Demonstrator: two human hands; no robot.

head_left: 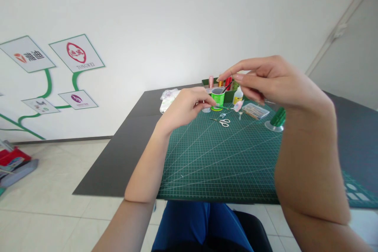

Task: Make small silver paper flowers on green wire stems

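Note:
My left hand (189, 104) is closed in a pinch on a thin green stem (222, 107) above the cutting mat. A pale pink flower (238, 105) shows at the stem's far end. My right hand (262, 78) is raised higher, its index finger stretched out. Its thumb and fingers meet the upper end of a thin dark stick (226, 87), whose lower end is at the mouth of a bright green cup (217, 96). Whether the stick's tip touches the cup I cannot tell. Scissors (223, 122) with white handles lie on the mat just beyond my left hand.
The green cutting mat (218, 157) covers much of the dark table (124, 141). Toward the back are a white bottle (238, 95), a dark green box (203, 82) with coloured spools, and a clear case (256, 111). A green spool (278, 118) stands near my right forearm.

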